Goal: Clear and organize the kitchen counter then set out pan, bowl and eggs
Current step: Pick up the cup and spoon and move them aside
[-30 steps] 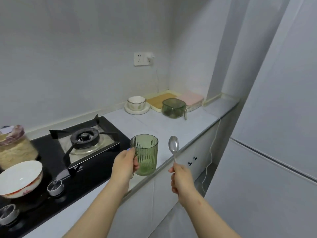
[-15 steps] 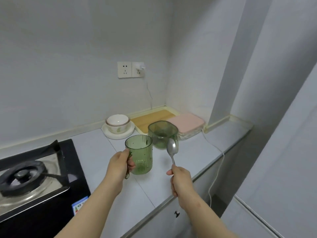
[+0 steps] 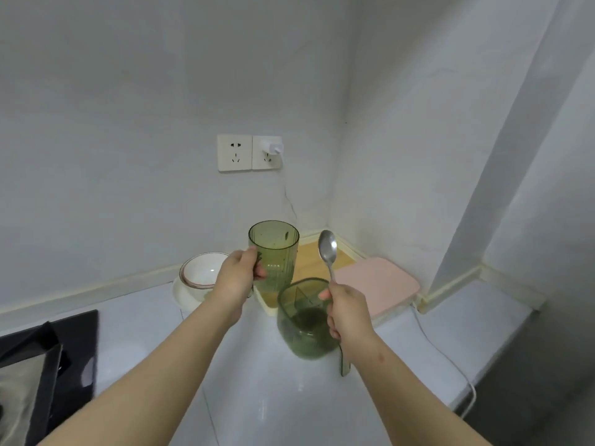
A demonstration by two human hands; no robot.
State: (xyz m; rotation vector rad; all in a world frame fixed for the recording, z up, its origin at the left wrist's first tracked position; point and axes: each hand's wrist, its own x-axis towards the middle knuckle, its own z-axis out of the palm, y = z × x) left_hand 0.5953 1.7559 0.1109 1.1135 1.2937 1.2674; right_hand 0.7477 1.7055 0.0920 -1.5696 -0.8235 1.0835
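Evidently, the left hand grips the cup upright behind the holder. The right hand pinches the spoon above it, probably to drop it in.

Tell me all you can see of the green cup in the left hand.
The cup is a tall, translucent green tumbler, plastic by its look, with fine vertical ribs and a round open mouth. It looks empty, with dark specks on its wall. It is upright, off the counter, in front of the wooden board. The left hand grips its lower left side; nothing else touches it.
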